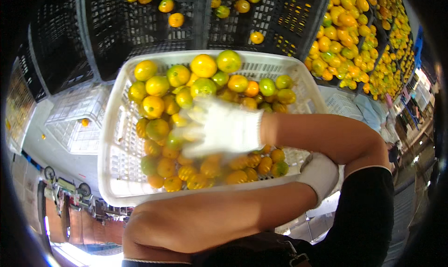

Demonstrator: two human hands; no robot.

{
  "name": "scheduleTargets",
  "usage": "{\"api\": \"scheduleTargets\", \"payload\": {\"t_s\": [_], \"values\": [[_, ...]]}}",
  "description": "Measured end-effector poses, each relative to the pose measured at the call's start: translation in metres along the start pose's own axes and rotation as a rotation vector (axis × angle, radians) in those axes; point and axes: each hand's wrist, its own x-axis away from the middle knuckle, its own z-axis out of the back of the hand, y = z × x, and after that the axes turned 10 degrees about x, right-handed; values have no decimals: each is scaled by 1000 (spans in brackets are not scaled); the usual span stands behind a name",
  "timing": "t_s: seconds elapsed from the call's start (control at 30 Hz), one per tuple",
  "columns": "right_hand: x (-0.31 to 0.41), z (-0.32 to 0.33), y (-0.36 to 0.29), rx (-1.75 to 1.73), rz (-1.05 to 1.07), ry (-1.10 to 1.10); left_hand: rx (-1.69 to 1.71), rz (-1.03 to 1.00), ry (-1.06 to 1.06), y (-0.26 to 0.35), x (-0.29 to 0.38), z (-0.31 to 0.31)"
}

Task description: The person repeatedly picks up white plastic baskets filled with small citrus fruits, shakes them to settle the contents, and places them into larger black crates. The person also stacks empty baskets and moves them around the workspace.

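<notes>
A white plastic basket (pixel 111 144) with slotted walls stands before me, holding many yellow, orange and green citrus fruits (pixel 154 106), which look like mandarins. My right hand (pixel 218 128), in a white knit glove, is over the middle of the fruit with its fingers spread. It is blurred, and I see no fruit gripped in it. My left arm crosses below the basket to the right. My left hand (pixel 320 177), also gloved, rests at the basket's near right rim. Its fingers are hidden, partly behind my right forearm.
Black slotted plastic crates (pixel 201 22) stand beyond the basket, with a few loose fruits (pixel 176 20) in them. Crates piled with citrus fruit (pixel 344 32) line the right. A white crate (pixel 77 120) stands at left, a pale blue cloth (pixel 371 110) lies at right.
</notes>
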Motion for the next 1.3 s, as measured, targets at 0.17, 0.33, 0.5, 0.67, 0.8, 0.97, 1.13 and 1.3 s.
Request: {"api": "scheduleTargets", "payload": {"t_s": [0.17, 0.33, 0.5, 0.67, 0.8, 0.97, 1.13, 1.3], "values": [[-22, -65, -5, 125, -1, -308, -88, -66, -238, -1, 1, 19], [6, -13, 55, 196, -405, -220, -118, -194, -490, 2, -10, 51], [-4, 26, 71, 169, -697, -186, -120, -222, -447, 1, -11, 54], [-44, -60, 8, -8, -6, -113, -362, -260, -328, -1, 10, 40], [-27, -95, 25, 2, -48, -300, -415, -130, -208, 1, 12, 29], [-5, -69, 38, 17, -127, -107, -148, -142, -461, 4, -14, 20], [-27, -32, 60, 100, -409, 104, -165, -225, -461, -1, -16, 29], [-105, -60, 5, 214, 147, -182, -344, -236, -351, -8, 5, 43]]}}
